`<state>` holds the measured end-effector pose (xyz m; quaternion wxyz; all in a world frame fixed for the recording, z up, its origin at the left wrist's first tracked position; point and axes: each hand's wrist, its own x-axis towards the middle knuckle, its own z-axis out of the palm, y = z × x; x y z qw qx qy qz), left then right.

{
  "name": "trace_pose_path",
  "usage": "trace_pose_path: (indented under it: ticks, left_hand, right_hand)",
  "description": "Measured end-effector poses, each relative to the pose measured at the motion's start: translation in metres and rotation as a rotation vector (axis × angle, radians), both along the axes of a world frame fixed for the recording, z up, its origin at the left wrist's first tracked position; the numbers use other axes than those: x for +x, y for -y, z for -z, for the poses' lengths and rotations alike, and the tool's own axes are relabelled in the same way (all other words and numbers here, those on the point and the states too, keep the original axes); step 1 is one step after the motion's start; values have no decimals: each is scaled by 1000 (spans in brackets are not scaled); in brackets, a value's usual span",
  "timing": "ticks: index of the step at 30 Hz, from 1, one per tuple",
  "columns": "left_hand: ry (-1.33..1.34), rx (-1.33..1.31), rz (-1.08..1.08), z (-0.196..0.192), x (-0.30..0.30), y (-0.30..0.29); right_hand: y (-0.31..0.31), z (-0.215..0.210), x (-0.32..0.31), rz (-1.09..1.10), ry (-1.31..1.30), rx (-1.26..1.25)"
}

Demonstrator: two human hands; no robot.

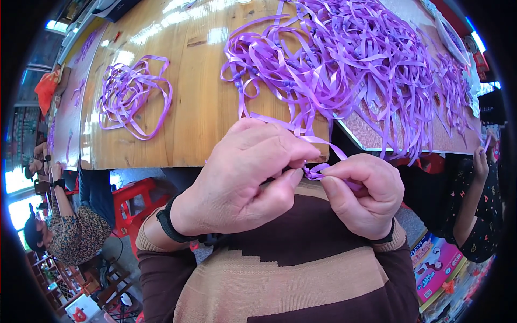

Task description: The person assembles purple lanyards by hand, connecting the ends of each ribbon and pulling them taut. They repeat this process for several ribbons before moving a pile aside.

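Note:
Between my two hands, just off the table's near edge, is a purple ribbon (314,171) with a small bunched knot. My left hand (250,169) is closed, its thumb and fingers pinching the ribbon at the knot's left side. From the right, my right hand (366,192) pinches the same ribbon between thumb and forefinger. A loop of it arches up over the gap between the hands. Beyond them a large heap of purple ribbons (350,59) covers the table's right part, with darker knots among the strands. The fingertips partly hide the knot.
A smaller coil of purple ribbon (129,97) lies on the wooden table (196,81) at left. More ribbons lie on a pale tabletop (371,132) at right. Other people sit at left (81,231) and right (468,204). A red plastic stool (132,202) stands left, a colourful box (436,266) lower right.

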<state>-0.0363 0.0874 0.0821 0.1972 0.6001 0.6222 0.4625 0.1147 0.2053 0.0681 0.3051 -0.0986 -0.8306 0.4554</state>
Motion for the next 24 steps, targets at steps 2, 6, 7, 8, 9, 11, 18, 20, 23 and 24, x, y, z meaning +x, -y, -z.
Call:
trace_pose_path:
  ticks: [2, 6, 7, 8, 9, 11, 18, 20, 23, 24]
  left_hand:
    - [-83, 50, 13, 1, 0, -2]
    - [-151, 114, 25, 7, 0, -2]
    - [-158, 134, 10, 9, 1, -2]
    - [-157, 133, 10, 11, 0, -3]
    - [-182, 160, -14, 12, -1, -3]
    - [-209, 186, -36, 14, -2, -4]
    - [-266, 202, -60, 12, -5, -3]
    - [-255, 164, -32, 9, -7, -1]
    - [-195, 83, -14, -1, -6, -1]
    - [-171, 59, 11, -4, -4, -2]
  right_hand:
    - [0, 1, 0, -8, 3, 10]
    - [1, 2, 0, -16, -10, -12]
    - [0, 2, 0, -40, -13, -10]
    - [0, 1, -1, -40, -12, -11]
    - [0, 2, -1, -38, -12, -6]
    - [-1, 1, -1, -35, -14, 0]
    - [-4, -1, -1, -46, -8, -11]
    - [-4, -1, -1, -49, -3, -16]
    - [-4, -1, -2, -76, -17, -8]
    - [-4, -1, -3, -93, -6, -26]
